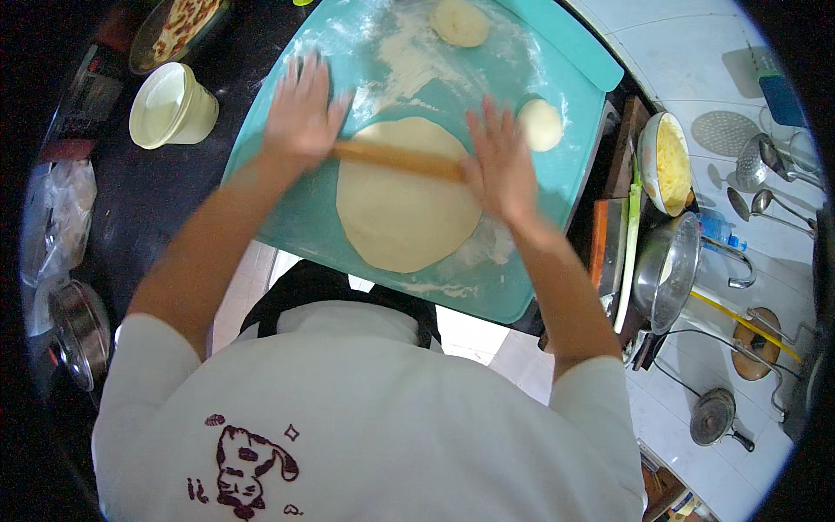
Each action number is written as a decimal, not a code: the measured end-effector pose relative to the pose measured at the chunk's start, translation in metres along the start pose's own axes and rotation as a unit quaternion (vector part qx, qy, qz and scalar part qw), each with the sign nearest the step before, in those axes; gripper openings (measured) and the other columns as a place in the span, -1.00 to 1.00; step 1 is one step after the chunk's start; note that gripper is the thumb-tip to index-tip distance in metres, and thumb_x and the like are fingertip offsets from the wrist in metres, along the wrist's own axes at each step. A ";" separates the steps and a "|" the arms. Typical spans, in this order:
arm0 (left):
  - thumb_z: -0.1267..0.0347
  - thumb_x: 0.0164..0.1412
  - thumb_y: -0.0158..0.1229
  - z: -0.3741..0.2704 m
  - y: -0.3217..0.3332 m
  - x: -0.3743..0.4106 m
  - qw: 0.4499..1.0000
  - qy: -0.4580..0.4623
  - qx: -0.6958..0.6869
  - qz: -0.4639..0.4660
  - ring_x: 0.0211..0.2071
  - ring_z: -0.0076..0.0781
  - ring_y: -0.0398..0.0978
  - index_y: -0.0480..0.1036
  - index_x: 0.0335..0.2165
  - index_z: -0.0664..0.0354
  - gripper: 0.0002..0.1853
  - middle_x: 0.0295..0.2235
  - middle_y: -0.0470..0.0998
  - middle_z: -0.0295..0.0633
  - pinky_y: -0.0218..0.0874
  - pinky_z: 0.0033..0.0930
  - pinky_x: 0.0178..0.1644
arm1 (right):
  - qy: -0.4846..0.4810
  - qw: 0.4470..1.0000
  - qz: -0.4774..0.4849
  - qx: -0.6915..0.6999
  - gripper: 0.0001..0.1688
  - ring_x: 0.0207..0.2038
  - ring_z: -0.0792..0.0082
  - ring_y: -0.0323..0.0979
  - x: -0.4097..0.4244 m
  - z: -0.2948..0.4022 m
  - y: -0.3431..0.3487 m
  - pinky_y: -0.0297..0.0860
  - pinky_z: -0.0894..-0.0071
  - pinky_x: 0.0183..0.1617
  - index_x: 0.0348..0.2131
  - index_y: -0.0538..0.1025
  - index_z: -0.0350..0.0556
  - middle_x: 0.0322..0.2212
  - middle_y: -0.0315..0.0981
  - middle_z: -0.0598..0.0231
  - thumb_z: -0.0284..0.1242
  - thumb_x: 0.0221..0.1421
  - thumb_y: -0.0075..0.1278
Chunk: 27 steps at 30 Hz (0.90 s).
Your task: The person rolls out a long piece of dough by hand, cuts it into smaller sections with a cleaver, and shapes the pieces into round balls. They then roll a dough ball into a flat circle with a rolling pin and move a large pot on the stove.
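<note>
A wooden rolling pin point(399, 160) lies across the upper part of a flat round sheet of dough point(408, 215) on a floured teal mat point(293, 222). My left hand point(303, 114) rests palm down at the pin's left end, fingers spread and blurred. At the right end is my right hand point(501, 163), also blurred, with its fingers stretched out. Both palms cover the ends of the pin. A ball of dough point(541, 125) sits just right of my right hand, and another dough piece point(460, 23) lies at the mat's top.
Left of the mat stand a pale plastic tub point(173, 107) and a pan of browned flatbread point(182, 29). To the right are a bowl of yellow shreds point(672, 163), a green onion point(629, 251), a metal basin point(665, 274) and a knife block or board point(607, 248).
</note>
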<state>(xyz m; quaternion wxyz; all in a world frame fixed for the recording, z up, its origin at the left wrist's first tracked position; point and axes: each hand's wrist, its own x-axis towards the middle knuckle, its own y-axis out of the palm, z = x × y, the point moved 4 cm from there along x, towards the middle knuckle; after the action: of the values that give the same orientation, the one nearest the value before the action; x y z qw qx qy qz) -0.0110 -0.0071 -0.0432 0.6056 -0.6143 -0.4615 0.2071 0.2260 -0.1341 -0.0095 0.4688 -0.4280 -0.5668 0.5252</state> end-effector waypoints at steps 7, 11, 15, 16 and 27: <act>0.15 0.16 -0.09 -0.025 -0.010 0.029 0.999 -0.026 0.021 0.031 0.16 0.21 -0.05 0.07 0.06 0.44 -0.35 0.12 0.03 0.22 -0.17 0.01 0.21 | 0.034 0.999 0.024 -0.016 -0.25 0.20 -0.19 -0.16 0.000 -0.011 -0.004 -0.17 -0.13 0.23 0.12 0.15 -0.09 0.18 -0.14 -0.07 -0.18 -0.02 -0.09; 0.22 0.08 -0.01 -0.061 -0.044 -0.079 0.980 0.062 -0.098 0.160 0.16 0.18 -0.02 0.06 0.06 0.44 -0.33 0.14 0.02 0.20 -0.16 -0.01 0.21 | 0.008 0.989 0.105 0.101 -0.20 0.18 -0.22 -0.12 -0.097 0.024 -0.004 -0.14 -0.12 0.21 0.09 0.15 -0.14 0.16 -0.11 -0.07 -0.30 -0.14 0.03; 0.25 0.03 0.05 -0.066 -0.063 -0.104 0.946 0.075 -0.194 0.250 0.11 0.16 0.09 0.09 0.03 0.45 -0.33 0.10 0.07 0.24 -0.04 -0.04 0.15 | 0.093 0.980 0.056 0.166 -0.30 0.09 -0.08 0.10 -0.137 0.055 -0.013 0.03 -0.03 0.13 -0.02 0.25 -0.14 0.03 0.15 0.02 -0.45 -0.22 0.11; 0.26 0.03 0.06 -0.065 -0.059 -0.092 0.947 0.046 -0.249 0.197 0.08 0.12 0.15 0.14 0.01 0.41 -0.38 0.05 0.18 0.19 -0.01 -0.09 0.14 | 0.105 0.979 0.057 0.167 -0.35 0.03 -0.03 0.16 -0.139 0.055 -0.012 0.09 0.02 0.08 -0.06 0.28 -0.14 -0.04 0.20 0.05 -0.47 -0.22 0.11; 0.25 0.01 0.08 -0.088 0.001 0.026 0.877 0.074 -0.209 0.426 -0.21 0.00 0.39 0.40 -0.29 0.25 -0.68 -0.22 0.42 0.04 0.21 -0.12 -0.12 | 0.342 0.926 -0.055 0.149 -0.67 -0.31 0.01 0.37 -0.195 0.010 -0.041 0.32 0.19 -0.24 -0.23 0.40 -0.14 -0.36 0.38 0.05 -0.44 -0.06 0.04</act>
<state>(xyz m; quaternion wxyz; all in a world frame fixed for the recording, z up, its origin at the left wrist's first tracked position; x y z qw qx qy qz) 0.0735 -0.0343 -0.0209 0.3484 -0.8775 -0.1417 0.2976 0.2541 -0.3305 0.0158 0.7205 -0.4748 -0.3105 0.3987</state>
